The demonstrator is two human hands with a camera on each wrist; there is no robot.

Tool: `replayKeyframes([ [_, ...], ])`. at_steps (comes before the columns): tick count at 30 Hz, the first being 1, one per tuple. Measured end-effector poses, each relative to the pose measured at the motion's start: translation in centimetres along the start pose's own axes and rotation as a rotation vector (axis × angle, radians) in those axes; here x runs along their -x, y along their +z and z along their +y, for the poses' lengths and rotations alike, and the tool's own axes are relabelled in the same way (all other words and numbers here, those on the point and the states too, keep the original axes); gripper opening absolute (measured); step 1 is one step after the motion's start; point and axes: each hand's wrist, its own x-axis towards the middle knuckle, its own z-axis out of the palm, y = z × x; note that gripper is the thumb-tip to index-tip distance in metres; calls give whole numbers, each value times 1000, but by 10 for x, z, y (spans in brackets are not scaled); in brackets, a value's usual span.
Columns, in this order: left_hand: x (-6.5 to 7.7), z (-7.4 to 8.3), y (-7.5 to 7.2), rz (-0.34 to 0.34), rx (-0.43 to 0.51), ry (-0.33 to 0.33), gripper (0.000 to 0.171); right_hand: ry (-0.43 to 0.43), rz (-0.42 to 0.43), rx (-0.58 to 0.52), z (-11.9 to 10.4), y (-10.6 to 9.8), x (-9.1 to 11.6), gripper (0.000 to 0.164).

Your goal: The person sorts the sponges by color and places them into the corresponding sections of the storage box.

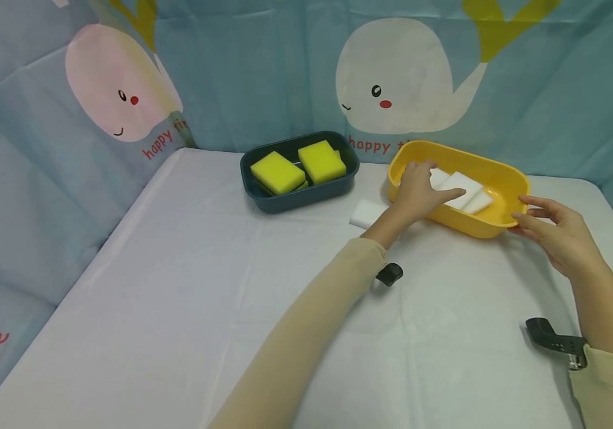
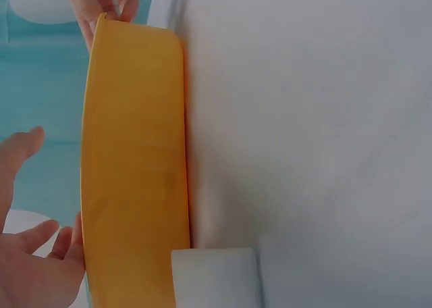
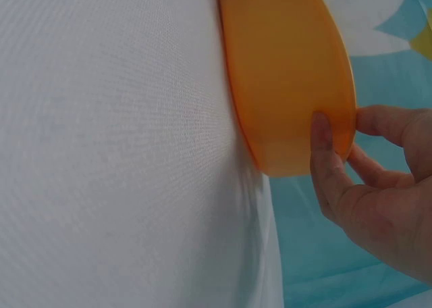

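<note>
A yellow plastic basin [image 1: 509, 179] stands on the white-covered table, with several white sponge-like blocks [image 1: 463, 186] lying inside. My left hand [image 1: 419, 192] reaches over the basin's near left side, thumb and fingers spread apart beside the blocks. Nothing shows between thumb and fingers of that hand [image 2: 40, 267] in the left wrist view. At the basin's right end, my right hand [image 1: 558, 235] pinches the rim between thumb and fingers; the right wrist view shows this grip on the basin [image 3: 290, 71] closely. Another white block [image 1: 366, 213] lies outside on the table, partly hidden by the left forearm.
Left of the yellow basin stands a dark green basin [image 1: 291, 205] holding several yellow sponges [image 1: 277, 173]. Behind both hangs a blue whale-print cloth [image 1: 290, 71]. Black wrist camera mounts [image 1: 555, 339] project from both sleeves. The white tabletop [image 1: 167, 286] extends toward the front left.
</note>
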Motion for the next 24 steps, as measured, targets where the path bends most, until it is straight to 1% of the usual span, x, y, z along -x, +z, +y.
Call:
replayKeyframes([
  [8, 8, -6, -4, -22, 77, 40, 70, -2, -2, -14, 2, -1, 1, 73],
  [13, 15, -11, -15, -37, 119, 73, 66, -6, -3, -21, 2, -1, 0, 73],
  [20, 22, -22, -30, -59, 136, 126, 60, -8, 1, -11, 1, 0, -1, 73],
  [24, 25, -28, -37, -73, 145, 134, 58, -9, 4, -11, 2, 0, -2, 72],
])
